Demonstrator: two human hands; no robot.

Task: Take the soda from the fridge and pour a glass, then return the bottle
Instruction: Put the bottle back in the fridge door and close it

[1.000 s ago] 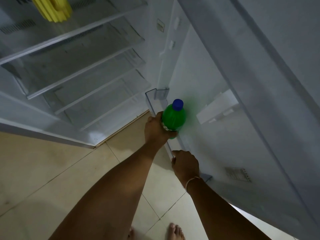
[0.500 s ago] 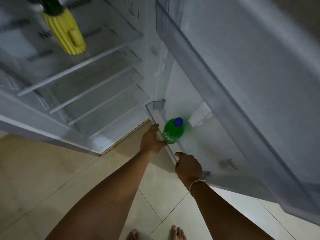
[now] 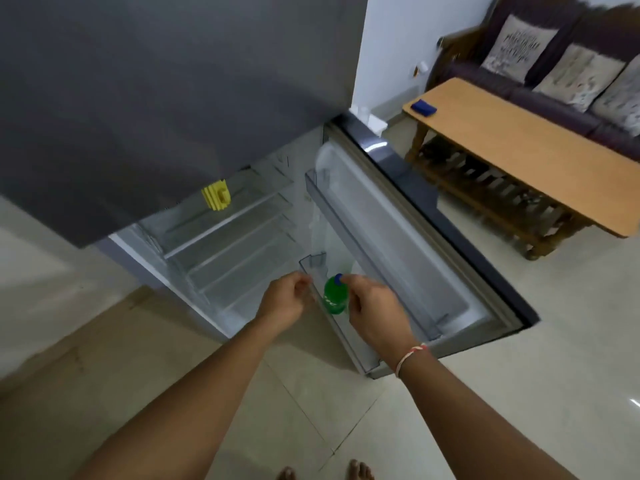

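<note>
Soda (image 3: 335, 295): green bottle, blue cap, upright in lowest door bin (image 3: 313, 268) of open fridge door (image 3: 408, 237).
Right hand (image 3: 372, 308): at bottle's right side, thumb near cap, fingers curled toward it; real grip or mere touch, cannot tell.
Left hand (image 3: 285, 299): just left of bin's front rail, fingers loosely curled, nothing held; contact with rail unclear.
Progress: cannot tell from this view alone whether soda is being fetched or put back. No glass in sight, so pouring unconfirmed. If fetching, lift, pour and return all remain; if returning, only door closing remains.
Edges: clear bin rail runs close along bottle's left side; upper door bin (image 3: 317, 178) hangs above and further in; straight-up path for bottle looks free of it.
Open room: pale tiled floor (image 3: 519, 341) wide open to right and behind; wooden table (image 3: 519, 147) well apart past door's outer edge, blue item (image 3: 423, 106) at its far end, sofa (image 3: 554, 64) beyond.
Fridge interior: glass shelves (image 3: 225, 237), 1 yellow jug (image 3: 216, 199) on top one.
Feet (image 3: 325, 472): bare, close below door's swing.
</note>
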